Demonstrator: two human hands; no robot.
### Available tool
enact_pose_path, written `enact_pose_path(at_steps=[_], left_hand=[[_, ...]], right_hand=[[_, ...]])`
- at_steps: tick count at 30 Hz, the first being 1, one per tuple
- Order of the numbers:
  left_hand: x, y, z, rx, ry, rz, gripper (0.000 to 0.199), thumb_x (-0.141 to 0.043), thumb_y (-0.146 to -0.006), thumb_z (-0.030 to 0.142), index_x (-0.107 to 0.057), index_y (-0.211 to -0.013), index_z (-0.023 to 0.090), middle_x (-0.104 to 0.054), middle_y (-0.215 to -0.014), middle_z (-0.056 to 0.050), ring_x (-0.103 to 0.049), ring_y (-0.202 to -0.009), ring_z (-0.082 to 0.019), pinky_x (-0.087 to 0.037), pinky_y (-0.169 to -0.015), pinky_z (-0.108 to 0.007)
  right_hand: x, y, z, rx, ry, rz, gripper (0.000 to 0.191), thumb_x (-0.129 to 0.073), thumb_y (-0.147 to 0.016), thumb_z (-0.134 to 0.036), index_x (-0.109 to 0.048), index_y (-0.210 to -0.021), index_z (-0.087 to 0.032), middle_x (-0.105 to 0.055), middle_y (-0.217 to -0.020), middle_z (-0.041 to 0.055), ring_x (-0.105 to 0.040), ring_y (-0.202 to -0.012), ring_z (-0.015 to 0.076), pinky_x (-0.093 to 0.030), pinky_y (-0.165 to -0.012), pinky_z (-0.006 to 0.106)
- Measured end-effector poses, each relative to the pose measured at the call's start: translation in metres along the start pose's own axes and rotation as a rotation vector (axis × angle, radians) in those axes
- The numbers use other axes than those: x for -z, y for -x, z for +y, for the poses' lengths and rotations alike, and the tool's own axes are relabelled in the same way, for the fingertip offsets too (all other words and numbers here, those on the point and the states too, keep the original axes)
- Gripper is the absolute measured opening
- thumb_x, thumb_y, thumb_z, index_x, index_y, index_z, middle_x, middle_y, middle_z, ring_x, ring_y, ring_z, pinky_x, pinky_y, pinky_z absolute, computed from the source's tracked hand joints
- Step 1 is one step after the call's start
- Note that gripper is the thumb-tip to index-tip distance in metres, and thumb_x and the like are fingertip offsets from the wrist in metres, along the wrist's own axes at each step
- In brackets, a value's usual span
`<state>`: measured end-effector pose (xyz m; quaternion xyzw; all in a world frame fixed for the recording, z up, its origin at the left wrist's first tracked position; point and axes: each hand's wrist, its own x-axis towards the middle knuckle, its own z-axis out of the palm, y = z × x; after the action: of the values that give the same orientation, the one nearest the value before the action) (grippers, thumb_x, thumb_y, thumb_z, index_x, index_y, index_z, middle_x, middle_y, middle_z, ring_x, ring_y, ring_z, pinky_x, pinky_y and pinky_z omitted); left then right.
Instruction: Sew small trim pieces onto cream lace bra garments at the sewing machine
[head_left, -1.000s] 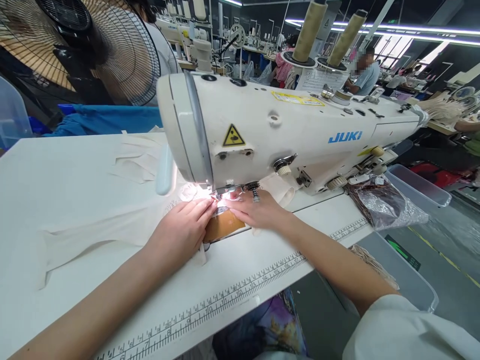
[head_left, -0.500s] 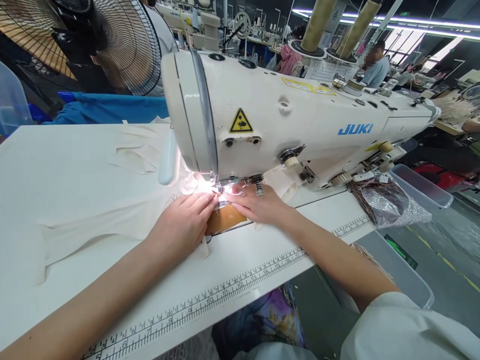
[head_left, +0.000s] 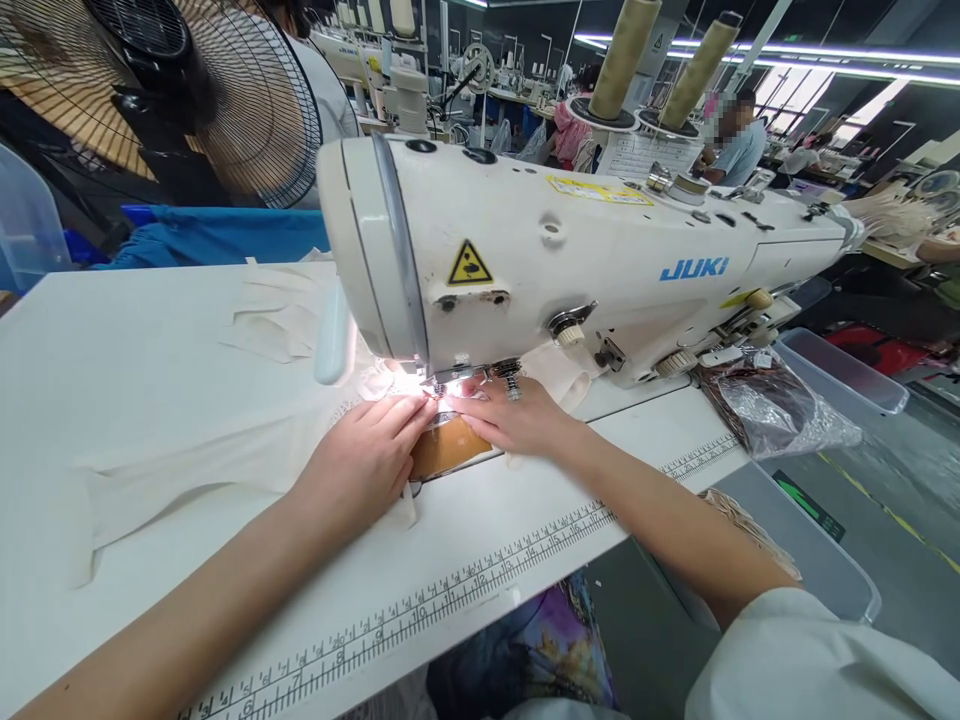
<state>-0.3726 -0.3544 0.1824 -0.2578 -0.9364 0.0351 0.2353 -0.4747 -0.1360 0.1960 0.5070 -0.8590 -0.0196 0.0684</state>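
At the lit needle area of a white sewing machine (head_left: 495, 230), my left hand (head_left: 360, 450) has its closed fingers on cream fabric (head_left: 210, 465), fingertips just beside the presser foot (head_left: 439, 388). From the other side my right hand (head_left: 517, 415) reaches in under the machine head, its fingers also closed on the fabric near the foot. Part of the cloth trails left across the table, and some shows behind the right hand. A brown-orange plate (head_left: 450, 447) lies between the hands. The fingertips and the stitching spot are partly washed out by glare.
More cream fabric pieces (head_left: 277, 315) lie at the table's back left. A printed ruler strip (head_left: 450, 595) runs along the front edge. To the right are a plastic bag (head_left: 780, 405) and clear bins (head_left: 840, 370). A large fan (head_left: 247, 100) stands behind; people sit farther off.
The view has tilted slightly, so the machine sits a little lower in the picture. Both hands stay at the needle, with hardly any visible shift on the fabric.
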Motion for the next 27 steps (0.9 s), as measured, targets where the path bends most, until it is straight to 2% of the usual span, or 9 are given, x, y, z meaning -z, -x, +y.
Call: enact_pose_path(at_steps=[13, 19, 27], left_hand=[[-0.002, 0.002, 0.001, 0.015, 0.001, 0.023, 0.047, -0.037, -0.089, 0.008, -0.066, -0.126, 0.007, -0.07, -0.119, -0.017, -0.065, -0.104, -0.029, -0.054, -0.086, -0.041], [-0.003, 0.003, 0.0, 0.049, 0.064, -0.004, 0.048, -0.037, -0.09, 0.009, -0.065, -0.129, 0.011, -0.07, -0.119, -0.016, -0.066, -0.103, -0.029, -0.055, -0.085, -0.043], [-0.002, 0.001, -0.002, 0.05, 0.086, 0.008, 0.049, -0.04, -0.086, 0.006, -0.061, -0.13, 0.006, -0.07, -0.114, -0.015, -0.064, -0.098, -0.028, -0.055, -0.079, -0.04]], right_hand=[[0.003, 0.003, -0.007, 0.076, 0.113, 0.088, 0.044, -0.032, -0.104, -0.022, -0.059, -0.137, -0.032, -0.064, -0.134, 0.0058, -0.061, -0.1, 0.0188, -0.042, -0.07, 0.032], [-0.002, 0.002, -0.016, 0.029, 0.21, 0.143, 0.047, -0.03, -0.103, -0.019, -0.055, -0.141, -0.028, -0.061, -0.139, 0.0076, -0.061, -0.102, 0.0199, -0.044, -0.073, 0.033], [-0.002, 0.003, -0.013, 0.003, 0.115, 0.123, 0.043, -0.028, -0.104, -0.02, -0.059, -0.134, -0.024, -0.066, -0.134, 0.0079, -0.061, -0.103, 0.021, -0.041, -0.07, 0.033]])
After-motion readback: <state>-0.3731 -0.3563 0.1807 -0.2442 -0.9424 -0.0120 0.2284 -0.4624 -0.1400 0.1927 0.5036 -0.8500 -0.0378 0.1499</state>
